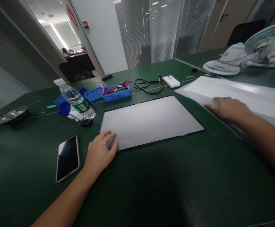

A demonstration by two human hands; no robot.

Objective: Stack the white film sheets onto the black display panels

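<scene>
A flat white panel with a thin black border lies on the green table in front of me. My left hand rests at its near left corner, fingers spread and their tips on the white surface. Over to the right, my right hand lies on the edge of a stack of white translucent sheets. Its fingers are stretched out, with the thumb pointing left. Whether a sheet is pinched beneath that hand does not show; it looks laid flat.
Left of my left hand is a smartphone. Beyond it stand a tilted water bottle and a blue tray of red wires. A black cable runs to a white power bank. White fan parts and a basket sit far right.
</scene>
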